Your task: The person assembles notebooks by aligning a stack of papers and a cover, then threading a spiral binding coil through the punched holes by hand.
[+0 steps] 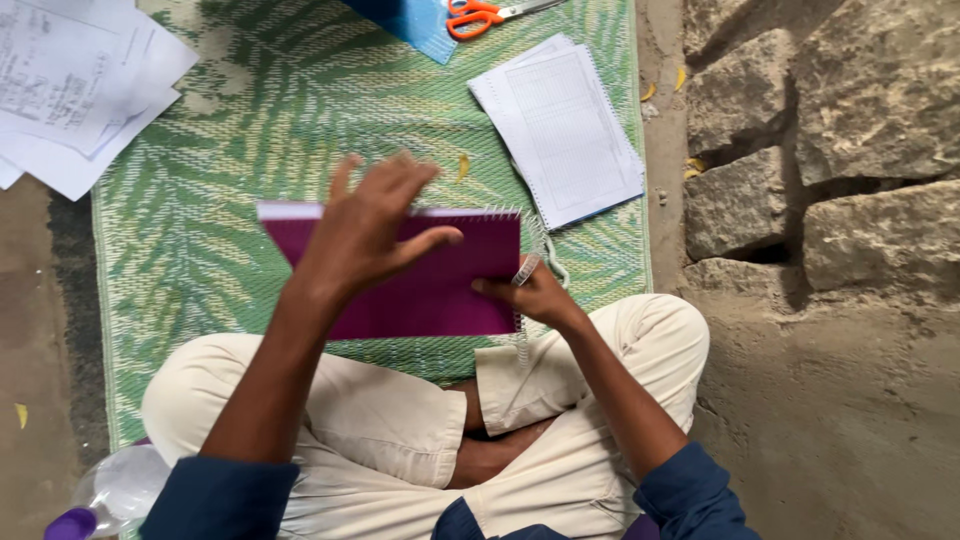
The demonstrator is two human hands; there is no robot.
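Here, purple notebook (pixel 430 285), left hand (pixel 365 235) atop, right hand (pixel 535 295) gripping edge

Both hands (pixel 365 235) (pixel 535 295) on purple spiral notebook (pixel 440 285) over green mat (pixel 250 130)

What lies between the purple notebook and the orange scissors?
Head view: only bare green mat between purple notebook and orange scissors, plus a small yellow leaf.

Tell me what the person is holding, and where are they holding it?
A purple rectangular spiral-bound notebook. The left hand lies over its cover near the top edge; the right hand grips its right edge by the wire spiral, fingers on the cover.
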